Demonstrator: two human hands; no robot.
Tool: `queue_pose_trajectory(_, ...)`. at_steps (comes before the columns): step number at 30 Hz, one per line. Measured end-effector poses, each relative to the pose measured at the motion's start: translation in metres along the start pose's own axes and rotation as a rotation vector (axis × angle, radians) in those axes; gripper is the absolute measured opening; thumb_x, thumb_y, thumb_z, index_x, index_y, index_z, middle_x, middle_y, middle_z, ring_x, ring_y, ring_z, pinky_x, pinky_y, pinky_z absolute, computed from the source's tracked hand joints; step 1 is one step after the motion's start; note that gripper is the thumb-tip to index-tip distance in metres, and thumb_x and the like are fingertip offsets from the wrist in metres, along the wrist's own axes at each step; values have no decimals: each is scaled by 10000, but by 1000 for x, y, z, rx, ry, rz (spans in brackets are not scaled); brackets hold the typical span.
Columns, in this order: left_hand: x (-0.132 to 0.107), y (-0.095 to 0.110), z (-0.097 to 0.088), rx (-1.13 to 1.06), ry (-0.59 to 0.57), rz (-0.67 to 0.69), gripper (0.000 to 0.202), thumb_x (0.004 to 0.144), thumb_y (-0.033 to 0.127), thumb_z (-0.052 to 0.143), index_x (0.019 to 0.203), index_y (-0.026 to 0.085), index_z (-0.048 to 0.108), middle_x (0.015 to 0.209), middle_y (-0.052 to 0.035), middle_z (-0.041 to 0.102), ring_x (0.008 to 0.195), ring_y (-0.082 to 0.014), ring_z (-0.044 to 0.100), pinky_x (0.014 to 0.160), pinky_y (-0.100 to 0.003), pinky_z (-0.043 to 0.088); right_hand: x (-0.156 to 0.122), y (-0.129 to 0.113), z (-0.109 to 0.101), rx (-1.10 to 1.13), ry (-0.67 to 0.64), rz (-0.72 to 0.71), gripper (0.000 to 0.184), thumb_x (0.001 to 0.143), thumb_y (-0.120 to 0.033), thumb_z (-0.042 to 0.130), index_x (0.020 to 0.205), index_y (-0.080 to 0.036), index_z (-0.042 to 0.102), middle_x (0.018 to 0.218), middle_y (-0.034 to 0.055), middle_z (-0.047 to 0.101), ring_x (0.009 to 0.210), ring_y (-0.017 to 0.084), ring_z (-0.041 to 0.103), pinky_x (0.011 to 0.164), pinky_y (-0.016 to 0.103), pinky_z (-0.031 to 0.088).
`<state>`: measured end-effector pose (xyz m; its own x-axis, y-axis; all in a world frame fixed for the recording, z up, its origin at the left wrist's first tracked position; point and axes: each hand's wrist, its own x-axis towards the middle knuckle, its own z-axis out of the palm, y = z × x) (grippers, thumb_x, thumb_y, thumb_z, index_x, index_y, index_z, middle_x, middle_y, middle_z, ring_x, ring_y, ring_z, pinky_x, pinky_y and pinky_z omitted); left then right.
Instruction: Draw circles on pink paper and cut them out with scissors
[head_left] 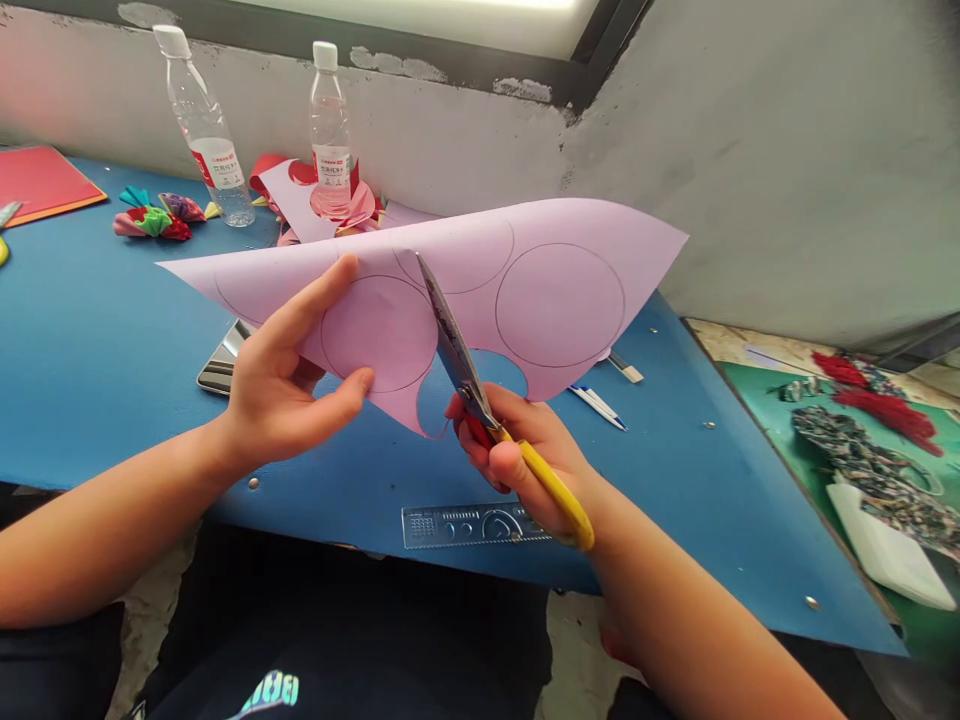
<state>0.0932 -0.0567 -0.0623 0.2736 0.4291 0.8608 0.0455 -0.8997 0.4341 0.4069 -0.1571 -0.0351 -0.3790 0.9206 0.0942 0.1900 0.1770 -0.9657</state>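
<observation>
One round bite is already out of the pink sheet, held up over the blue table, and I count at least three pencilled circles uncut. Left hand pinches the sheet's lower edge. Right hand is closed around the scissors, blades in the paper beside the middle circle.

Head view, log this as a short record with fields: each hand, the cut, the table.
Left hand: grips pink paper, thumb on top
Right hand: holds yellow-handled scissors
Cut: blades in the paper, beside a drawn circle; rounded notch already cut from the lower edge
Table: blue; ruler at near edge, pen under the paper
Back: two bottles by the wall
</observation>
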Motion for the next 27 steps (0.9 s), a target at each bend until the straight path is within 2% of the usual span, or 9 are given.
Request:
queue_pose_trajectory(3,1,-2,-1,-16,10,-6,940,1120,447,1034,1963,454,618,1954,-33,711,1769,-435,756,1410,-579,746,0,-1,-1,2,2,2,924,1023,-1139,760,1229,-239,799,786,-34,561,650,169,449,539,317,377)
queue_pose_trajectory(7,2,-1,0,-28,15,36,878,1165,517,979,1963,451,619,1957,-23,710,1777,-416,752,1410,-548,750,0,-1,-1,3,8,3,922,1022,-1139,763,1229,-242,798,775,-39,560,647,169,455,540,318,382)
queue_pose_trajectory(10,3,-1,-2,-17,-3,-3,845,1205,531,937,1975,475,594,1990,-21,678,1822,-430,703,1462,-608,702,0,-1,-1,20,10,5,921,1006,-1138,786,1230,-244,798,767,-47,556,641,164,446,537,312,374)
queue_pose_trajectory(14,5,-7,-8,-19,-44,104,1069,1078,668,1058,1997,424,570,1975,-83,696,1769,-523,732,1436,-731,665,-1,-2,0,33,0,2,914,1008,-1132,792,1230,-246,800,765,-47,556,636,162,442,535,313,372)
queue_pose_trajectory(16,6,-9,-9,0,-52,94,1063,1077,596,1071,1997,412,572,1972,-92,699,1754,-520,748,1401,-705,702,-2,-3,0,36,2,5,913,1009,-1130,794,1236,-246,802,774,-45,555,639,164,440,536,316,371)
queue_pose_trajectory(18,6,-8,-7,7,-29,76,1009,1098,538,1046,1988,417,584,1963,-76,708,1748,-483,767,1368,-628,752,-1,-2,-1,33,5,6,906,1019,-1123,791,1245,-245,802,785,-43,556,644,164,442,541,316,375)
queue_pose_trajectory(21,5,-7,-5,-1,29,32,899,1133,561,993,1952,462,636,1935,-30,735,1729,-423,798,1333,-520,799,1,5,-2,23,-8,-41,877,1033,-1102,788,1222,-245,792,775,-40,558,631,164,455,546,319,392)
queue_pose_trajectory(24,5,-7,-7,19,21,10,947,1057,634,1052,1914,478,683,1889,-10,776,1683,-420,835,1257,-502,853,5,12,-4,-10,-18,-59,922,995,-1148,757,1190,-247,780,777,-28,565,628,174,486,548,334,420)
queue_pose_trajectory(27,5,-8,-11,32,-5,-29,959,1051,602,1057,1919,449,680,1898,-23,769,1695,-439,823,1252,-534,857,5,13,-5,-25,-13,-29,974,970,-1189,732,1200,-244,783,803,-17,567,651,184,510,553,341,430)
